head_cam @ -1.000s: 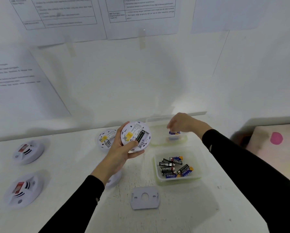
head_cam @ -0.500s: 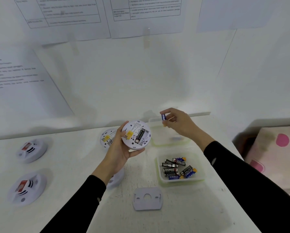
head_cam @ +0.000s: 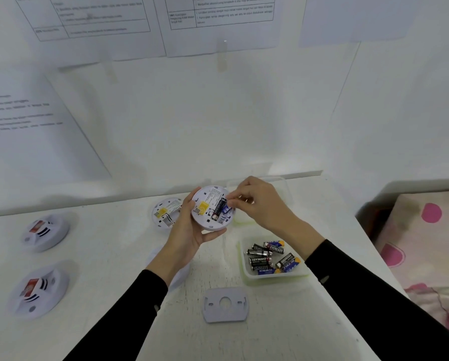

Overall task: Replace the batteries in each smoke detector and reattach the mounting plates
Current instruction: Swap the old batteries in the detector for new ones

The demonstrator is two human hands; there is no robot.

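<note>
The white table (head_cam: pixel 101 269) holds a tub (head_cam: pixel 242 259) of batteries on the right. A flat mounting plate (head_cam: pixel 226 315) lies nearer. In the middle, the left hand (head_cam: pixel 189 235) grips a round smoke detector (head_cam: pixel 205 221), back side up. The right hand (head_cam: pixel 262 207) pinches a blue battery (head_cam: pixel 226 209) at the open slot, beside a black battery (head_cam: pixel 217 210).

Frame center: your left hand (head_cam: pixel 189 233) holds the smoke detector (head_cam: pixel 210 208); your right hand (head_cam: pixel 259 204) apparently pinches a blue battery (head_cam: pixel 226 209) at its compartment.
</note>
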